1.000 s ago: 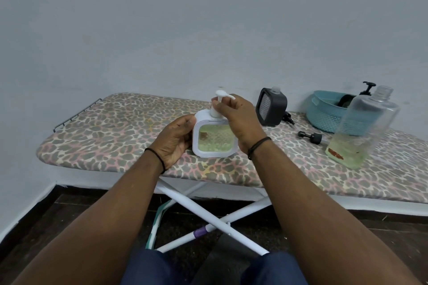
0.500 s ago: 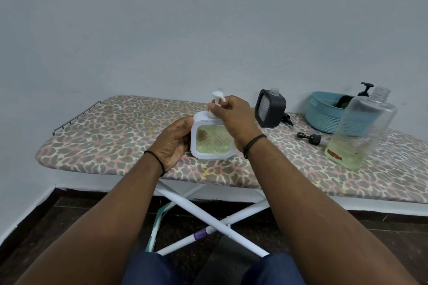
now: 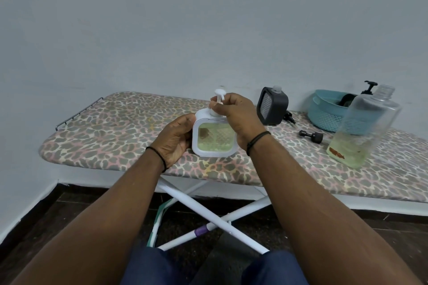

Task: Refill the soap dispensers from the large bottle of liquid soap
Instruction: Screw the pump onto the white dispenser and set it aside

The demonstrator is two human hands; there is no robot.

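Right hand (image 3: 234, 112) pinching white pump (image 3: 218, 97), left hand (image 3: 177, 139) gripping white soap dispenser (image 3: 214, 136) on ironing board (image 3: 111, 127); risking cross-threading, tipping, leaking.

Lighting is even, soft and fairly dim, with a cool grey cast over the wall (image 3: 208, 18). No hard shadows; only a faint shade under the ironing board (image 3: 115, 122). The source appears to be overhead, though it cannot be confirmed. No strong glare; slight sheen on the clear bottle (image 3: 368, 122), whose outline looks smeared. Wide-angle distortion bows the board's edges and stretches the forearms toward the lower corners. Centre detail is moderately sharp.
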